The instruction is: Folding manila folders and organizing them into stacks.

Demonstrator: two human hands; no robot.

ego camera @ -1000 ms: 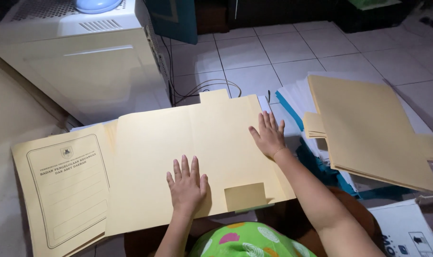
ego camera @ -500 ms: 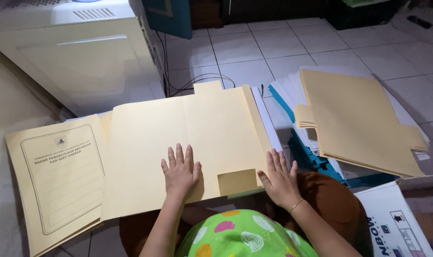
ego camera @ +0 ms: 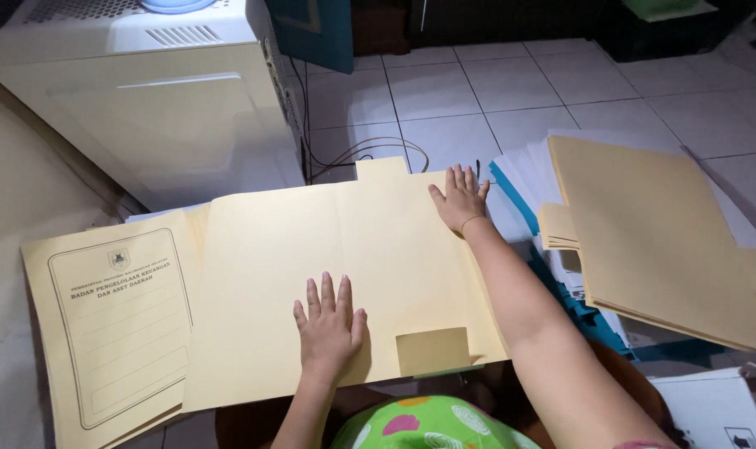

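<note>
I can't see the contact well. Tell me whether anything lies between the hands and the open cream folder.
Nothing visible does. The left hand and the right hand both rest flat, directly on the open cream folder.

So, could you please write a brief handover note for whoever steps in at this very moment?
Left hand: flat, fingers spread, pressing the near middle of the open manila folder.
Right hand: flat on the folder's far right corner.
Folder lies unfolded, both tabs out; its printed cover is at the left.
Stack of folders sits at the right on papers.
Done: the folder is spread flat. Left: its flaps are not folded in.
</note>
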